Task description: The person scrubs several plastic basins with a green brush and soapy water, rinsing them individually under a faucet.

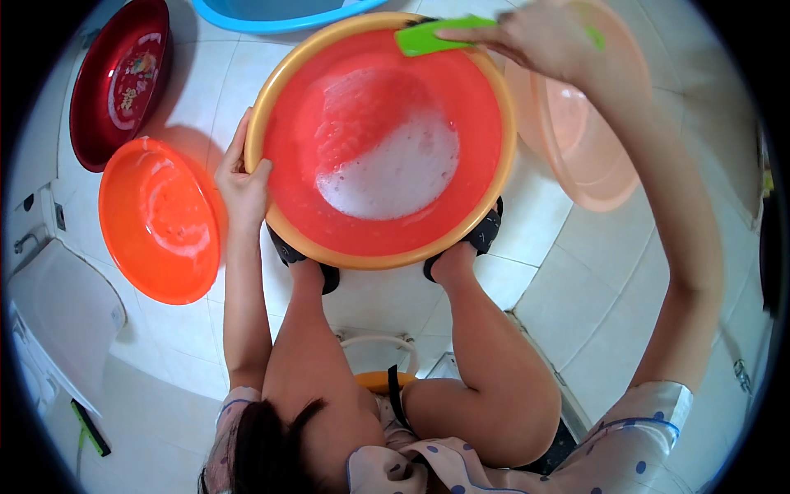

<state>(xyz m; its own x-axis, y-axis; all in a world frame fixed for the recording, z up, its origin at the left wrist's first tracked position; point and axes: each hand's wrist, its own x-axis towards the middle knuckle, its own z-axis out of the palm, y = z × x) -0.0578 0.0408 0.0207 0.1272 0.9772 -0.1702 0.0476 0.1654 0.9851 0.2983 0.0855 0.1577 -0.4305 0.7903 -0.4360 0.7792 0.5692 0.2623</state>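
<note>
A large red basin [296, 214] with a yellow-orange rim stands in front of me, tilted, with white suds [395, 177] and water inside. My left hand [244, 177] grips its left rim, thumb on the inner side and fingers around the outside. Up at the far right rim, my right hand [543, 41] is closed around a bright green scrub brush [436, 37], its index finger stretched along the back. The brush's dark bristles show only in part and face the basin's far edge.
An orange basin [160, 222] and a dark red basin [123, 82] lean at the left. A pale pink basin [592, 156] stands at the right, a blue basin [288, 20] at the far edge. A white sink [70, 313] is at the left; a green-handled squeegee [90, 428] lies below it.
</note>
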